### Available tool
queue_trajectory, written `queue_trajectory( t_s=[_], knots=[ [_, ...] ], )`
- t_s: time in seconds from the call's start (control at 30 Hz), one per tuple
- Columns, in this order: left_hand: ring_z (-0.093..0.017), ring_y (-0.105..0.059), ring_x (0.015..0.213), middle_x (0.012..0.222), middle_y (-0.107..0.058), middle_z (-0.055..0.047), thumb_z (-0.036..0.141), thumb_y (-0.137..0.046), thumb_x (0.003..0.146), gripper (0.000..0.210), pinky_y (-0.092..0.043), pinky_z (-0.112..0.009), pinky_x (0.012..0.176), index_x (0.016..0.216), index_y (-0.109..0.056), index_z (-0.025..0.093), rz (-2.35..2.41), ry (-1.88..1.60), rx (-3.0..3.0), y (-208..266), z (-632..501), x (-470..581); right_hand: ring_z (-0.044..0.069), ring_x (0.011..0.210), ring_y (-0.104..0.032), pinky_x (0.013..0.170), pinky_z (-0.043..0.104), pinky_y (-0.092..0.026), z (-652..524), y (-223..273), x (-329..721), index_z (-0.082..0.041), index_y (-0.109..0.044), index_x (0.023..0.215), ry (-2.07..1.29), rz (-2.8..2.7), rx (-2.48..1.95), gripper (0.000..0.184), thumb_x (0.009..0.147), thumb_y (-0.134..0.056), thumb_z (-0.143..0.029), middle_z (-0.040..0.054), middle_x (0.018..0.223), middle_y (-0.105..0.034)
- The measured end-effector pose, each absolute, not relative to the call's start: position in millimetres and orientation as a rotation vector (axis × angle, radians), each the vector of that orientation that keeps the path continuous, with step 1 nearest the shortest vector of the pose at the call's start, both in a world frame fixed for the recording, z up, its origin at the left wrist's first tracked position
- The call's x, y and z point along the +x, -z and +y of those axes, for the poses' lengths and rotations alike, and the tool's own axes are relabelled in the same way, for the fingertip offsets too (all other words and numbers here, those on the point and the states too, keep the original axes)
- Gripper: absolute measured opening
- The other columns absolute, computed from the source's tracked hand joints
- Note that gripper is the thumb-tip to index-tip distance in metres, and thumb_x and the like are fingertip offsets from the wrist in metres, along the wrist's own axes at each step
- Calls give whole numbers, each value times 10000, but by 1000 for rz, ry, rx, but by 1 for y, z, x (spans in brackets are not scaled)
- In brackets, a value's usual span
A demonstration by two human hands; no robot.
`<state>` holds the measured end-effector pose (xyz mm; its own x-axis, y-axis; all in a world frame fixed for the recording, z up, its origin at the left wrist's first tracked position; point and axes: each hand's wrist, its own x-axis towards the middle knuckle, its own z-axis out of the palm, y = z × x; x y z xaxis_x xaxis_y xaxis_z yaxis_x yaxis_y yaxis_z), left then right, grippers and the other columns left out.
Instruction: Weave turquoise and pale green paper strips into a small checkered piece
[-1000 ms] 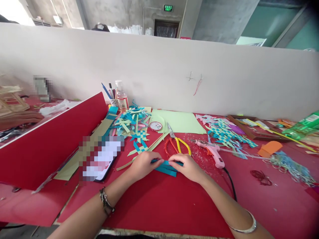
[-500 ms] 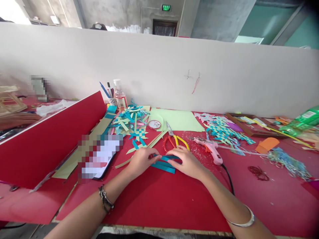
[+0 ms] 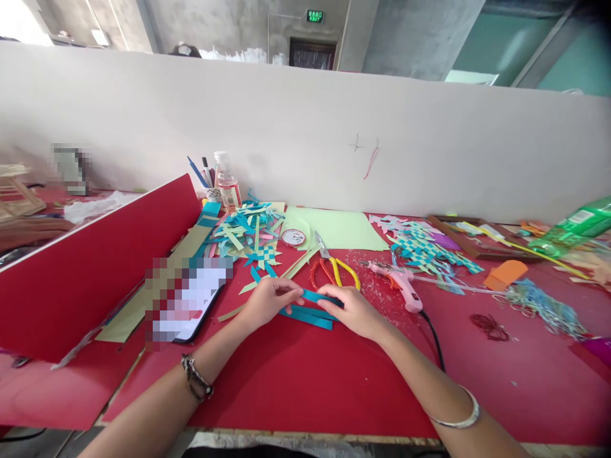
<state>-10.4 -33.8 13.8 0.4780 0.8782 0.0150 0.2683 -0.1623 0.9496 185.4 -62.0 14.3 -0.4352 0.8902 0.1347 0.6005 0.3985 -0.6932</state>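
A blue paper strip (image 3: 312, 296) is stretched between my two hands. My left hand (image 3: 270, 301) pinches its left end, thumb and fingers pressed together. At the other end, my right hand (image 3: 352, 310) closes on the strip, its fingertips partly hiding it. More blue strips (image 3: 308, 318) lie on the red tabletop (image 3: 305, 381) just below and behind my fingers. Directly beyond my right hand rest scissors (image 3: 333, 264) with red and yellow handles. A pink glue gun (image 3: 403, 286) lies to the right, its black cord trailing toward me.
Left of my arm lie a phone (image 3: 195, 305) and a standing red board (image 3: 109, 261). Farther back are a heap of paper strips (image 3: 243, 226), a bottle (image 3: 229, 187), a pale green sheet (image 3: 338, 229) and woven paper pieces (image 3: 422, 248). A green bottle (image 3: 580, 222) lies at right.
My hands have lifted the blue strip slightly and spread a little, so more of it shows between them. The whole view has shifted slightly.
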Motion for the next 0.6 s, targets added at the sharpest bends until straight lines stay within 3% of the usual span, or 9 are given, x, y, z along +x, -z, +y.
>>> queue_trajectory(
  t_s=[0.13,0.6],
  knots=[
    [-64,-496,428,646,-636,-13,375,-509,724,263,-406,-182,447,712,-597,128,1027,-782,1665,-15,-33,-12,112,623,-508,557,206,-344,-63,-16,186,-207,-540,900,-785,-2202,-1276,205,774,-477,-356,-16,725,-570],
    [-53,-469,422,555,-517,35,373,-549,693,245,-378,-173,429,693,-545,128,1009,-845,1669,-18,-32,-13,106,564,-475,519,211,-354,-60,-13,190,-190,-572,798,-912,-2045,-1236,269,778,-446,-426,-14,635,-543]
  ],
)
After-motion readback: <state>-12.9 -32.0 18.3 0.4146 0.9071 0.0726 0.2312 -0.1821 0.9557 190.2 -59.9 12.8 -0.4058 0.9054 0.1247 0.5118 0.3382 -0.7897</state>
